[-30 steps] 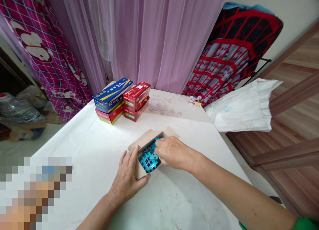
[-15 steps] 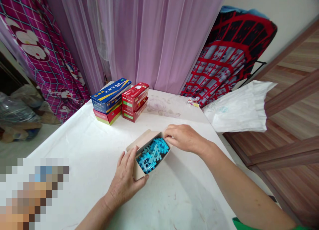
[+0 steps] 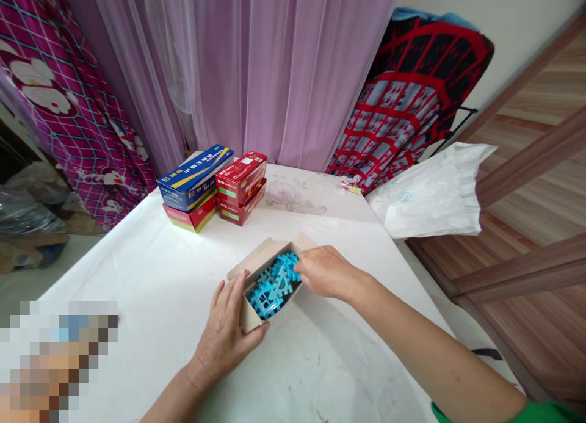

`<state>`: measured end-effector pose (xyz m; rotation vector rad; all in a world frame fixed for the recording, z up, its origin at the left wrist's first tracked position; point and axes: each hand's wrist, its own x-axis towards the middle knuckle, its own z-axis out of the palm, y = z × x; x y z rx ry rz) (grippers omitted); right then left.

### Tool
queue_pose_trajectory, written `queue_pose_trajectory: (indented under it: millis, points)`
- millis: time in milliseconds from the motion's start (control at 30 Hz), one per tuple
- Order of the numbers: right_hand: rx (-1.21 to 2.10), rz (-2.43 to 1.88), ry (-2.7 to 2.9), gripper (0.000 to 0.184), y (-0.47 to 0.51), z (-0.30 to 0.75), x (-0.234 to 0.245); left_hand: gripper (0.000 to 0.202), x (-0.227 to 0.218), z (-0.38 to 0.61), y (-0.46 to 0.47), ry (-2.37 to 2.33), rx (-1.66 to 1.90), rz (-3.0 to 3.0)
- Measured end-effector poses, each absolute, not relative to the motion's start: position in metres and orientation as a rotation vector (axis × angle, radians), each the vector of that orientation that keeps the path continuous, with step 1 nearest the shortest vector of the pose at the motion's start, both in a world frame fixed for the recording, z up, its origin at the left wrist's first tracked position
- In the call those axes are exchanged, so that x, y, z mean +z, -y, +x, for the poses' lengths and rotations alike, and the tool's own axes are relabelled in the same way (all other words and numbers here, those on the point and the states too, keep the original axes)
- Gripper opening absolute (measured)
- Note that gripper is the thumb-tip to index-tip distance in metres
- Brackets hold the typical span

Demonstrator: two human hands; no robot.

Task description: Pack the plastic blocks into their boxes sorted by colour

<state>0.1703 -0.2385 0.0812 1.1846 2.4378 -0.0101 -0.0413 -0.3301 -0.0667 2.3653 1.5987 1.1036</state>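
Observation:
An open cardboard box (image 3: 249,318) stands at the middle of the table with its flaps spread. Inside lie several blue toothed plastic building pieces (image 3: 270,292), some light and some darker. My left hand (image 3: 224,322) grips the box's near left end, thumb on the front side and fingers along the back. At the right end, my right hand (image 3: 326,271) has its fingers curled together over the rim, with the fingertips by the blue pieces. What those fingertips pinch, if anything, is hidden.
On the white-covered table (image 3: 151,289), a blue box (image 3: 195,177) sits on a red-and-green box (image 3: 195,218). Two red boxes (image 3: 242,179) are stacked beside them. A small wrapper (image 3: 350,185) lies near the far right edge, close to a white bag (image 3: 430,194). A blurred patch covers the lower left.
My right hand has shifted from the box's far right corner down along its right rim, closer to the blue pieces. My left hand keeps its grip. The camera view has shifted slightly.

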Motion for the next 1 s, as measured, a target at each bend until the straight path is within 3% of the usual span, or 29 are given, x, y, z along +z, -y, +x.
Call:
queue_pose_trajectory:
  millis: [1000]
  points:
    - [-0.157, 1.135, -2.586, 0.025, 0.252, 0.153, 0.088, 0.091, -0.065, -0.041, 0.331, -1.597, 1.065, 2.333]
